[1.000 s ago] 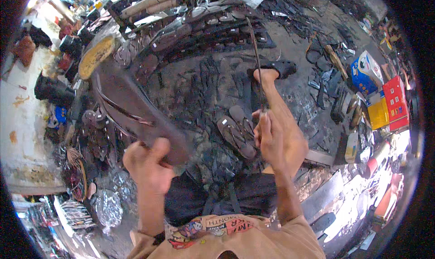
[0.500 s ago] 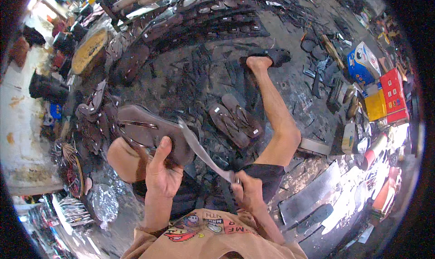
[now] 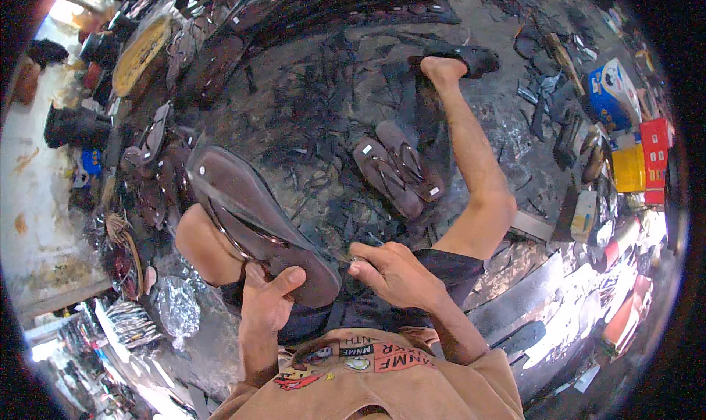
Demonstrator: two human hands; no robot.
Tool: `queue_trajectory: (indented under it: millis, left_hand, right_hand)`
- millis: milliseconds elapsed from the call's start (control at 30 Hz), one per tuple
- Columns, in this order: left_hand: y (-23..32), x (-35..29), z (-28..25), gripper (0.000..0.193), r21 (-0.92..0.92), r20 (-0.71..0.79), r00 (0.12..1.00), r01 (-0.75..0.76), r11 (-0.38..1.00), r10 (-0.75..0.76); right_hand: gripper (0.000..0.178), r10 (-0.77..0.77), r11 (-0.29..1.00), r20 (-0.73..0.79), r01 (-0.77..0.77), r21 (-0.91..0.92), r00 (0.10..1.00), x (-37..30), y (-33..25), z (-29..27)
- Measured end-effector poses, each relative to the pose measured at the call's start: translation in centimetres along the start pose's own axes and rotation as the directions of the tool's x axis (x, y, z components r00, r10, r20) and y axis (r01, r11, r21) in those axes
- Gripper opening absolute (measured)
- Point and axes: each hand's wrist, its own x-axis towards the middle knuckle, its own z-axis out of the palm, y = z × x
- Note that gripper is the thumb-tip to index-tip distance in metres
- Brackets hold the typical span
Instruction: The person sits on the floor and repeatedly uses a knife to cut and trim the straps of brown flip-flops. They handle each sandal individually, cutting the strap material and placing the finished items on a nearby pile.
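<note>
Two bare hands stand at the near end of one brown sandal (image 3: 261,218), which is held up over the left knee (image 3: 204,245) in front of the body. Its long axis runs obliquely, from the far end at upper left, bearing a small round pale mark, to the near end at lower right, close to the lap. The left hand (image 3: 268,299) is the nearer of the two and grasps this near end from the left, thumb laid across the top face. The right hand (image 3: 397,273) lies just to the right of the same end, its fingers curled and its thumb drawn toward the forefinger; what it grips, if anything, cannot be told. From the right hand, the bulk of the sandal lies to the left and forward, its right-hand edge being the side turned toward those fingertips. Beyond, a pair of sandals (image 3: 386,184) rests on the scrap-strewn floor (image 3: 309,122), between the held sandal and the right leg (image 3: 478,151), roughly parallel to the held one and well apart from the left hand.
</note>
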Motion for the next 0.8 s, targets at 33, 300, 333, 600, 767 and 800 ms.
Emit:
queue_trajectory:
  millis: [33,300,333,600,767,800]
  left_hand:
    - [0.2,0.0,0.0,0.054,-0.001,0.019,1.000,-0.011,1.000,0.011]
    - [-1.7,-3.0,-1.6,0.076,0.386,0.143,0.972,0.119,0.915,-0.187]
    - [-1.5,-3.3,-1.6,0.078,0.517,0.169,0.961,0.104,0.850,-0.220]
    - [1.4,0.0,0.0,0.058,0.163,0.108,0.986,-0.146,0.976,0.130]
    - [4.6,1.1,0.0,0.036,0.029,0.004,0.997,-0.076,0.997,0.076]
    - [5.0,0.1,0.3,0.035,-0.020,-0.026,0.999,-0.047,0.999,0.047]
  right_hand:
    - [0.027,-0.003,1.000,-0.001,0.003,0.002,1.000,0.9,0.1,0.6]
    - [0.044,0.088,0.986,-0.305,-0.039,0.162,0.948,13.5,6.0,4.3]
    - [0.046,0.137,0.957,-0.281,-0.054,0.286,0.950,15.5,6.0,3.9]
    - [0.035,0.225,0.767,-0.296,0.019,0.641,0.929,6.0,-2.3,3.8]
    - [0.033,0.152,0.912,-0.322,-0.007,0.410,0.934,0.3,-5.7,3.2]
    - [0.031,0.224,0.897,-0.293,-0.079,0.434,0.929,-1.8,-6.1,2.7]
